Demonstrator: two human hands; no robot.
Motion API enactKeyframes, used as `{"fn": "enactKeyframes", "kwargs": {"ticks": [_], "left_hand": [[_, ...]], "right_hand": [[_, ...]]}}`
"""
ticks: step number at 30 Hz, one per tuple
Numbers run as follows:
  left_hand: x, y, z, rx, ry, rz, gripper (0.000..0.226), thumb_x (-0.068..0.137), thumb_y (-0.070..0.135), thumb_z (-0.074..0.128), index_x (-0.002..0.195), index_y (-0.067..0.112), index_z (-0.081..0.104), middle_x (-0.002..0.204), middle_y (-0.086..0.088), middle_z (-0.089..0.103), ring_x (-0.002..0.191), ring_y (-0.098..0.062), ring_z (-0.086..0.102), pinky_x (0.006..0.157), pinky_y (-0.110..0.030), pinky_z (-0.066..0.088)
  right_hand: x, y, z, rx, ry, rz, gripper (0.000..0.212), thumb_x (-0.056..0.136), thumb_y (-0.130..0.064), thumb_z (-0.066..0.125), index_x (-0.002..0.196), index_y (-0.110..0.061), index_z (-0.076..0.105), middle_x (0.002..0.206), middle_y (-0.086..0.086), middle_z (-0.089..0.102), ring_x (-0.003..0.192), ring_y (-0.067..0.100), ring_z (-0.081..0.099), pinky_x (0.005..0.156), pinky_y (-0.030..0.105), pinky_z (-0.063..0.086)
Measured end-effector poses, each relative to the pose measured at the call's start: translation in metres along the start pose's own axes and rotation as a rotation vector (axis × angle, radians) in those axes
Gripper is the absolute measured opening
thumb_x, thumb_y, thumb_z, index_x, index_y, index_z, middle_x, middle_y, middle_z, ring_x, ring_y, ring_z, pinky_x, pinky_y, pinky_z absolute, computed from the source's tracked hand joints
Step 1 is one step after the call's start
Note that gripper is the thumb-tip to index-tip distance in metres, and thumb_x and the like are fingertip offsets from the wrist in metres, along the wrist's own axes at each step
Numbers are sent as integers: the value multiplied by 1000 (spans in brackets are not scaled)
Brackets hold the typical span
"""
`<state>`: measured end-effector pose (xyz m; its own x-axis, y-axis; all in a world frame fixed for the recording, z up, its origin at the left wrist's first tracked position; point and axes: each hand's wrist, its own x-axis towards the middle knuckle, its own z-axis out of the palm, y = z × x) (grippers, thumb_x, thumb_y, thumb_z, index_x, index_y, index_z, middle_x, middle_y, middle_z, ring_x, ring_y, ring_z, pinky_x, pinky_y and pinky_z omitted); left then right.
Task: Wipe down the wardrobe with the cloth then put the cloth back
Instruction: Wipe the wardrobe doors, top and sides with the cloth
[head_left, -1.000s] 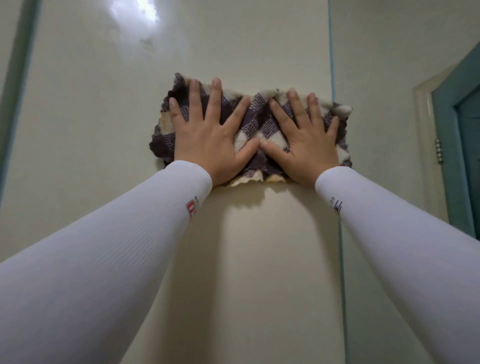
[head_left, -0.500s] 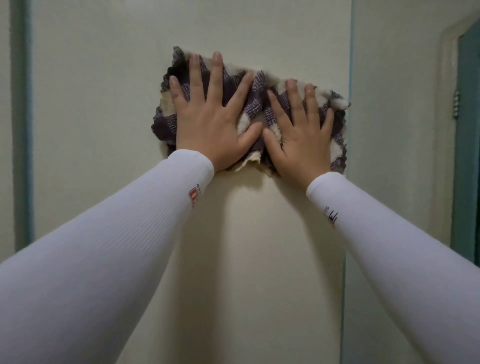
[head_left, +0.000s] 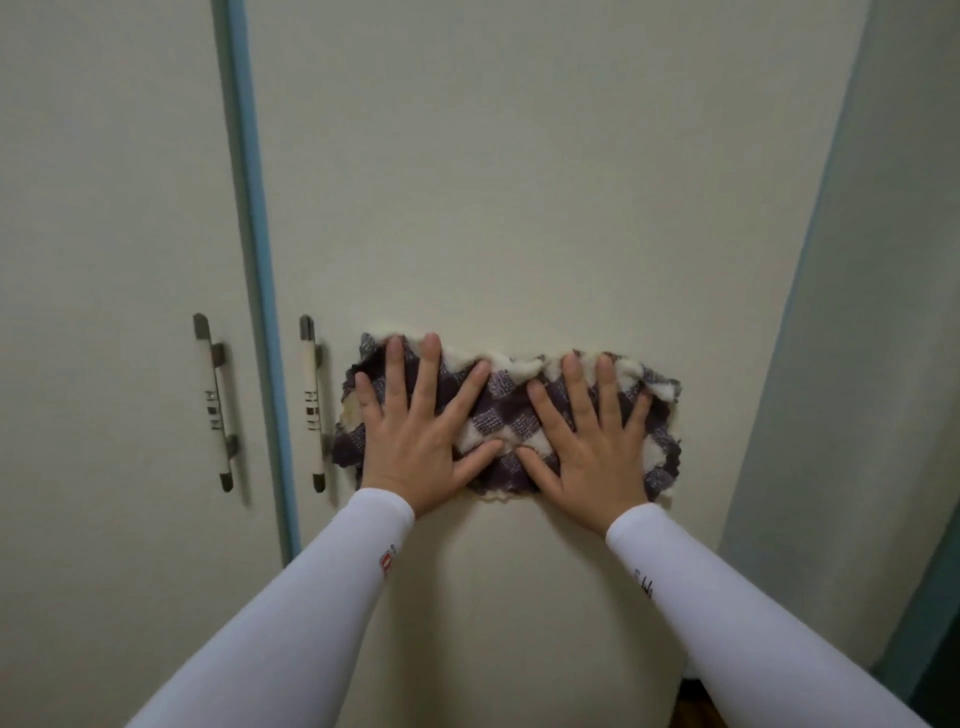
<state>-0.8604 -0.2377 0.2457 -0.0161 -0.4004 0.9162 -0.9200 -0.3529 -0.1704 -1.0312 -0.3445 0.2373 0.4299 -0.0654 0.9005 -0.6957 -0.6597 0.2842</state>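
A purple-and-cream checked cloth (head_left: 501, 415) is spread flat against the cream wardrobe door (head_left: 519, 182). My left hand (head_left: 418, 431) presses its left half with fingers splayed. My right hand (head_left: 592, 441) presses the right half the same way, thumbs nearly meeting in the middle. Both palms lie flat on the cloth, holding it against the door at handle height.
Two vertical door handles (head_left: 213, 402) (head_left: 311, 402) flank a blue-green strip (head_left: 260, 270) between the doors, just left of the cloth. The wardrobe's right side (head_left: 841, 312) runs beside a wall, with a dark door frame (head_left: 930, 623) at lower right.
Both hands have slid the cloth down the door from high up to handle level. The door handles have come into view on the left.
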Motion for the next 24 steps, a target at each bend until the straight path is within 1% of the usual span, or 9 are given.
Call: {"fn": "enactKeyframes", "kwargs": {"ticks": [3,7,9,12,15,17,19,22,24], "left_hand": [[-41,-6,5,-3,-69,-48,78,81,74,23,147,38,2,155,-6,-19,140,-36,-16,106,-62,-7],[-74,-15,7,-35,-120,-79,73,83,72,15,146,39,0,156,-3,-16,141,-35,-14,102,-64,6],[-78,-17,6,-53,-143,-79,72,84,72,15,146,39,-1,156,-2,-15,141,-34,-14,100,-63,9],[-72,-13,1,-54,-160,-101,70,85,70,16,146,39,-2,155,-3,-18,141,-34,-16,101,-65,2],[-41,-15,-5,-45,-112,-85,69,86,67,18,146,40,-2,154,-2,-21,140,-33,-19,106,-62,-7],[-9,-25,-12,-35,-64,-62,67,86,67,17,146,40,4,156,-3,-14,140,-29,-22,108,-56,-10],[14,-34,-17,-33,-16,-46,68,87,68,18,147,37,12,155,-3,1,139,-25,-23,108,-55,-10],[17,-35,-15,-8,52,-38,67,87,68,22,145,37,11,154,-3,6,140,-25,-22,109,-55,-9],[10,-31,-9,5,56,-55,69,86,69,23,145,38,5,156,-5,-6,140,-27,-22,109,-54,-10]], "right_hand": [[-24,-19,3,16,-59,-41,74,85,-57,39,148,-33,8,157,0,-11,144,29,-5,107,60,2],[-46,-34,6,53,-119,-85,76,82,-52,45,148,-32,11,158,0,-8,144,29,-2,103,63,17],[-48,-36,7,58,-135,-80,77,82,-51,44,148,-33,8,158,-1,-8,145,27,-3,101,64,21],[-37,-32,6,34,-127,-131,78,82,-54,40,148,-34,3,157,-4,-12,145,23,-7,105,61,11],[-3,-22,1,15,-69,-160,74,81,-55,39,147,-34,15,156,-7,-13,144,20,-9,107,57,5],[29,-15,-5,20,-24,-130,71,80,-56,40,144,-32,23,158,-5,-4,144,18,-12,108,58,1],[52,-8,-10,23,6,-122,71,80,-58,41,143,-32,24,156,-3,5,143,17,-15,107,61,-1],[57,-5,-8,6,43,-132,72,82,-58,40,146,-34,16,156,-7,-15,143,20,-15,107,62,-5],[44,-9,-1,-14,59,-116,73,85,-57,38,148,-34,8,155,-6,-19,143,22,-14,108,61,-7]]}}
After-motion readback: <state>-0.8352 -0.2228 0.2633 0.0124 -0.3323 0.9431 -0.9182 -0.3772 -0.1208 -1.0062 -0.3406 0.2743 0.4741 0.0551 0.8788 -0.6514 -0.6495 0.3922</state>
